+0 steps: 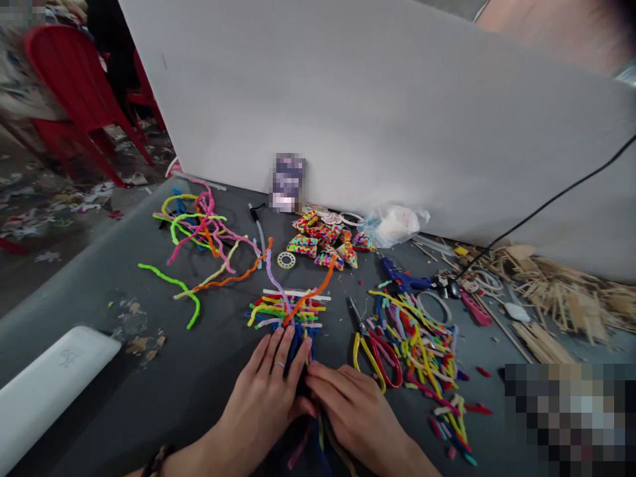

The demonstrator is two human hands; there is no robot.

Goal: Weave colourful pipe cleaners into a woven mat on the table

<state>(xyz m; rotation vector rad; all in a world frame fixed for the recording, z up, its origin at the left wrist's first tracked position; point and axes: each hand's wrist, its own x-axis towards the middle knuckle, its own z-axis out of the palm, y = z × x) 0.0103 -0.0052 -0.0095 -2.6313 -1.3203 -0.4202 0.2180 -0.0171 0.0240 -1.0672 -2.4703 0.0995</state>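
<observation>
A woven patch of multicoloured pipe cleaners (311, 306) lies on the table, with blue and other long strands running toward me. An orange pipe cleaner (318, 289) and a lilac one (276, 278) stick out from its far side. My left hand (271, 377), a ring on one finger, lies with its fingers stretched over the near end of the weave. Close beside it, my right hand (350, 397) has its fingers bent together around the long strands. The fingertips of the right hand are partly hidden. Red-and-yellow-handled pliers (377, 361) rest just beyond the right hand.
Cut pipe cleaner pieces (427, 351) lie at the right, near a blue glue gun (402, 278). Loose long pipe cleaners (199, 228) tangle at the back left. Small woven pouches (322, 242) sit before a white panel (318, 99). A white device (59, 391) is at the left edge.
</observation>
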